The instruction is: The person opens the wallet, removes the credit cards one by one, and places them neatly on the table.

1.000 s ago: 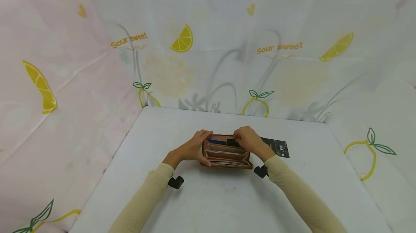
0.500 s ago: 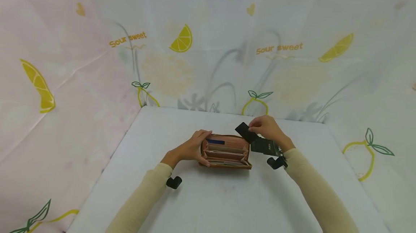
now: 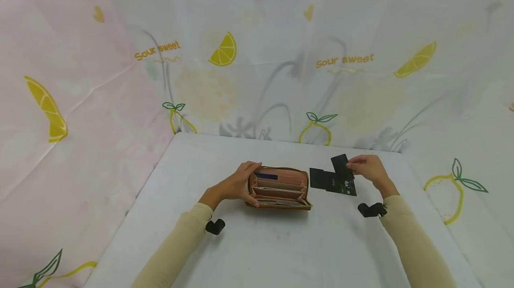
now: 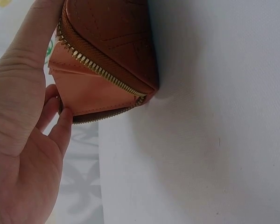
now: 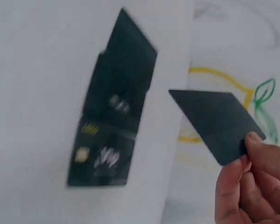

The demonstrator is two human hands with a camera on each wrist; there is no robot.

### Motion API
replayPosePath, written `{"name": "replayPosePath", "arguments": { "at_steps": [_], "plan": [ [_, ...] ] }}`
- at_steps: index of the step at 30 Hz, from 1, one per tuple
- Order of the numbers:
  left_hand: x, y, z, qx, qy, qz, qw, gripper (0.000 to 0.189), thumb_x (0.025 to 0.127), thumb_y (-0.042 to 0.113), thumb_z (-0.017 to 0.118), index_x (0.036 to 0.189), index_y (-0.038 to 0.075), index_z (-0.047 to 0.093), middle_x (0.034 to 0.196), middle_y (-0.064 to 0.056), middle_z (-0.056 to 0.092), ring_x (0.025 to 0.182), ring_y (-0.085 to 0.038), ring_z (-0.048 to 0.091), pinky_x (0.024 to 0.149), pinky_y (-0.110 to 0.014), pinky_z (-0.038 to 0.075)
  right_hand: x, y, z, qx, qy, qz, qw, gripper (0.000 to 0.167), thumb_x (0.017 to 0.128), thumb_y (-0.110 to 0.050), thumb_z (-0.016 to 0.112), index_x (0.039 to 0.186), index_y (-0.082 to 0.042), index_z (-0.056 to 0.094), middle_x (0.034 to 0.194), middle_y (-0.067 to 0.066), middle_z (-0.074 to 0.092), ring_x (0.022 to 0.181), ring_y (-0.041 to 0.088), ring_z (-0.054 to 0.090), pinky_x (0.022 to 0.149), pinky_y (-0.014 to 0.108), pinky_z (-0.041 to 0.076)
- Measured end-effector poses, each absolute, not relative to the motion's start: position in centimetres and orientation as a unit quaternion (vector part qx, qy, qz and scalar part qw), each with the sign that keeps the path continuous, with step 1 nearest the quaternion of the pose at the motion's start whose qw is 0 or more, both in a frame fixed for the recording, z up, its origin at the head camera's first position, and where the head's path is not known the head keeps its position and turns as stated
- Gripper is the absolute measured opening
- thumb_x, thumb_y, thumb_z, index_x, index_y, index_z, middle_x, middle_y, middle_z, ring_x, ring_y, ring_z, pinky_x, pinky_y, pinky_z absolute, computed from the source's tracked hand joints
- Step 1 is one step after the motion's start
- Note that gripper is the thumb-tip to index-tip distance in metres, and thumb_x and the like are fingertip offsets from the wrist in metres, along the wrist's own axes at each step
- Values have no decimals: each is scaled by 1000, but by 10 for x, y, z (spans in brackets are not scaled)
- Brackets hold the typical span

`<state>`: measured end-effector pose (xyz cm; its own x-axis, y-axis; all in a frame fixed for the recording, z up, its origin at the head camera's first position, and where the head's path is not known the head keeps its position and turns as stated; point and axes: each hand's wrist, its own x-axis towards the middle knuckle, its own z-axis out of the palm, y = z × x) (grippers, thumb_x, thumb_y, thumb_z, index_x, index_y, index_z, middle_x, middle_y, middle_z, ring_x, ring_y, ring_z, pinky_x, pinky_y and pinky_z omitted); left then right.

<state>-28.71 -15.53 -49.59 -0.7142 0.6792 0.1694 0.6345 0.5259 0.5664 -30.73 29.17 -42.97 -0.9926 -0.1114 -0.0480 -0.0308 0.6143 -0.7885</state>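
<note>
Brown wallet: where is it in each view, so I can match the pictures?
Head: the wallet is open, just right of centre in the lower half.
Left wrist: at the top, left of centre, its zipper showing.
Right wrist: not in the picture.
Shared landmark: the left grip, holding it in the head and left wrist views.

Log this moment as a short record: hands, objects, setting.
Left hand: holds the left end of the brown gold-zippered wallet
Wallet: unzipped and open, compartments showing, blue flat piece in the far section
Right hand: pinches a plain dark rectangular card
Nearby: row of black rectangular cards lying right of the wallet, one marked "Vip"
Setting: white table, lemon-print backdrop
</note>
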Motion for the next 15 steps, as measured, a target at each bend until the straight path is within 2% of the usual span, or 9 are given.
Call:
{"name": "replayPosePath", "arguments": {
  "at_steps": [6, 15],
  "plan": [
    [-289, -154, -494, 378, 873, 307, 33, 123, 61, 56, 87, 154, 7, 23, 144, -6, 32, 127, -23, 33, 105, -42, 37, -293, 329, -441, 51, 895, -437, 66, 40, 95, -13, 63, 117, 20, 57, 97, 14, 69, 75, 7, 65, 70, 24, 55],
    [-287, -156, -494, 364, 876, 312, 52, 122, 62, 54, 88, 155, 9, 22, 145, -6, 31, 129, -22, 31, 107, -41, 36, -283, 361, -467, 132, 872, -463, 90, 39, 92, -9, 66, 114, 22, 58, 79, -2, 68, 65, 4, 63, 63, 22, 54]
  ]
}}
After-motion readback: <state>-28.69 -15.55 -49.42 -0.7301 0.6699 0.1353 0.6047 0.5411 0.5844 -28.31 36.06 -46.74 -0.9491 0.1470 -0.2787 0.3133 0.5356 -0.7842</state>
